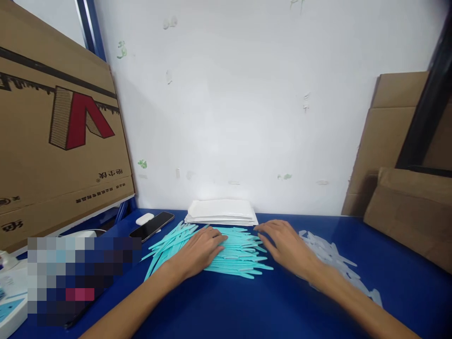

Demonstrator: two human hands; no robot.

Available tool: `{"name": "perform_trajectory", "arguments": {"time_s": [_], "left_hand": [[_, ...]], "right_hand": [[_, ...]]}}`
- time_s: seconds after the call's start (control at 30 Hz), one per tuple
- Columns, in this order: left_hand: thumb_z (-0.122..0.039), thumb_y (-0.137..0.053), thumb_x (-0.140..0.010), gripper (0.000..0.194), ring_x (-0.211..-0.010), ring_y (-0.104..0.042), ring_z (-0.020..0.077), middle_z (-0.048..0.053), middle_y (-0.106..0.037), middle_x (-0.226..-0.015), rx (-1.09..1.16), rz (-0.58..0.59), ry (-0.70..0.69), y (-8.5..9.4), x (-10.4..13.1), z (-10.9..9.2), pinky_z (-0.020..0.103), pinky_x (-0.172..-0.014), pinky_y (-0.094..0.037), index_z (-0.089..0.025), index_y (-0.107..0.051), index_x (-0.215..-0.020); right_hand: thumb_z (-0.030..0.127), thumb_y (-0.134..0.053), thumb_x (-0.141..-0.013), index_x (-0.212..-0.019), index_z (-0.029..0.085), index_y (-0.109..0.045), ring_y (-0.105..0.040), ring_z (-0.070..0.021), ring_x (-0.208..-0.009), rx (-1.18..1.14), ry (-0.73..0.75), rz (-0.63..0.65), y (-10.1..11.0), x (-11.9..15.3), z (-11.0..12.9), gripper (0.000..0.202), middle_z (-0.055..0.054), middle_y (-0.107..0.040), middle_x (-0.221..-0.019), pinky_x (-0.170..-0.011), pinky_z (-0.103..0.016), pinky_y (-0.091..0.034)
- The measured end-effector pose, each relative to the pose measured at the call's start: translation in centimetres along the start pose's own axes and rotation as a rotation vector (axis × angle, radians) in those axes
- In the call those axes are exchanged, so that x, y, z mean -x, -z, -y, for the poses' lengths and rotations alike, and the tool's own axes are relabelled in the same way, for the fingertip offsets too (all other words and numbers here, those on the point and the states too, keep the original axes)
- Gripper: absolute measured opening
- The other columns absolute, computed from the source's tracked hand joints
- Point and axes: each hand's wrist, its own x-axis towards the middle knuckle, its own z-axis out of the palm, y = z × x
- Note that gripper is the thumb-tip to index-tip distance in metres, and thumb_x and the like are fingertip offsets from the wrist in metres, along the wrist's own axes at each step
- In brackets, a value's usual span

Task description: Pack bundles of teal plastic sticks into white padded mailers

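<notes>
My left hand (pixel 203 249) lies over a pile of slim turquoise plastic sticks (pixel 240 254). Its fingers are slightly bent and rest on top of them, not wrapped round any. Just off the right ends of these sticks is my right hand (pixel 282 245), thumb and fingers apart with nothing visible between them. The sticks right of my left hand lie roughly side by side, crosswise. More turquoise sticks (pixel 169 247) spread out at a slant to its left. Beyond my right wrist, translucent whitish slim pieces (pixel 328 254) are scattered, partly hidden by my forearm.
A stack of white flat packets (pixel 222 212) sits against the white wall (pixel 240 117). On the left are a phone (pixel 151 226), a white case (pixel 144 219) and a large cardboard box (pixel 60 132). Brown cardboard (pixel 409 216) stands at the right of the blue table (pixel 226 306).
</notes>
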Motion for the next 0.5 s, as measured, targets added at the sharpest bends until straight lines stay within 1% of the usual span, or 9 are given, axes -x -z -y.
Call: {"name": "perform_trajectory", "arguments": {"time_s": [0.03, 0.07, 0.1, 0.13, 0.17, 0.27, 0.33, 0.4, 0.5], "left_hand": [[-0.025, -0.045, -0.102, 0.031, -0.105, -0.063, 0.0254, 0.011, -0.067, -0.115, 0.008, 0.007, -0.007, -0.2, 0.0, 0.1, 0.037, -0.088, -0.050, -0.021, -0.060, -0.129], [-0.024, -0.044, -0.102, 0.030, -0.102, -0.065, 0.0246, 0.011, -0.069, -0.112, 0.021, 0.012, -0.012, -0.3, -0.1, 0.2, 0.035, -0.085, -0.051, -0.021, -0.061, -0.127], [-0.023, -0.044, -0.102, 0.029, -0.099, -0.066, 0.0237, 0.010, -0.070, -0.109, 0.037, 0.014, -0.013, -0.3, -0.2, 0.3, 0.033, -0.082, -0.051, -0.021, -0.063, -0.124], [-0.022, -0.043, -0.102, 0.029, -0.096, -0.067, 0.0229, 0.010, -0.071, -0.105, 0.054, 0.011, -0.010, -0.4, -0.2, 0.4, 0.031, -0.079, -0.051, -0.021, -0.064, -0.122], [-0.022, -0.043, -0.102, 0.029, -0.095, -0.068, 0.0223, 0.010, -0.071, -0.102, 0.070, 0.003, -0.005, -0.4, -0.3, 0.5, 0.030, -0.078, -0.051, -0.021, -0.065, -0.120], [-0.024, -0.042, -0.102, 0.030, -0.093, -0.068, 0.0219, 0.009, -0.073, -0.100, 0.093, -0.025, 0.010, -0.3, -0.4, 0.5, 0.030, -0.078, -0.051, -0.021, -0.065, -0.121], [-0.023, -0.041, -0.102, 0.031, -0.093, -0.069, 0.0223, 0.009, -0.073, -0.101, 0.082, -0.030, 0.005, -0.4, -0.4, 0.4, 0.031, -0.078, -0.052, -0.021, -0.063, -0.125], [-0.023, -0.042, -0.102, 0.032, -0.093, -0.069, 0.0226, 0.009, -0.073, -0.103, 0.072, -0.025, -0.003, -0.5, -0.3, 0.4, 0.032, -0.079, -0.052, -0.021, -0.062, -0.127], [-0.022, -0.044, -0.101, 0.032, -0.098, -0.068, 0.0228, 0.009, -0.072, -0.110, 0.076, -0.029, 0.005, -1.0, -0.2, 0.6, 0.034, -0.082, -0.053, -0.021, -0.060, -0.129]], "right_hand": [[0.020, -0.050, -0.096, -0.116, 0.022, -0.068, -0.067, -0.0276, -0.103, 0.037, -0.035, 0.036, 0.5, -0.1, -0.8, 0.026, -0.009, -0.075, -0.102, -0.097, -0.048, -0.046], [0.018, -0.052, -0.094, -0.119, 0.023, -0.067, -0.068, -0.0278, -0.099, 0.070, -0.076, 0.100, 1.0, -0.2, -1.7, 0.029, -0.008, -0.076, -0.099, -0.096, -0.049, -0.046], [0.016, -0.054, -0.092, -0.125, 0.023, -0.064, -0.069, -0.0281, -0.097, 0.101, -0.139, 0.172, 1.5, -0.2, -2.8, 0.035, -0.007, -0.076, -0.098, -0.093, -0.047, -0.047], [0.015, -0.056, -0.090, -0.132, 0.024, -0.060, -0.069, -0.0283, -0.100, 0.126, -0.223, 0.257, 2.0, -0.1, -3.9, 0.042, -0.008, -0.076, -0.105, -0.089, -0.043, -0.049], [0.015, -0.058, -0.089, -0.133, 0.025, -0.059, -0.069, -0.0278, -0.105, 0.155, -0.327, 0.332, 2.4, 0.1, -5.1, 0.046, -0.008, -0.074, -0.113, -0.085, -0.038, -0.050], [0.015, -0.061, -0.084, -0.123, 0.020, -0.067, -0.070, -0.0310, -0.103, 0.216, -0.454, 0.374, 3.3, 0.8, -8.5, 0.039, -0.015, -0.072, -0.118, -0.077, -0.036, -0.051], [0.017, -0.063, -0.083, -0.115, 0.017, -0.071, -0.070, -0.0332, -0.103, 0.251, -0.510, 0.386, 3.5, 1.3, -10.2, 0.033, -0.017, -0.073, -0.114, -0.076, -0.036, -0.051], [0.022, -0.064, -0.084, -0.110, 0.017, -0.073, -0.070, -0.0332, -0.100, 0.265, -0.544, 0.400, 3.4, 1.5, -11.3, 0.028, -0.017, -0.074, -0.109, -0.074, -0.036, -0.049], [0.028, -0.064, -0.085, -0.100, 0.018, -0.075, -0.071, -0.0314, -0.091, 0.263, -0.572, 0.426, 3.1, 1.6, -11.8, 0.021, -0.015, -0.075, -0.101, -0.067, -0.035, -0.047]]}}
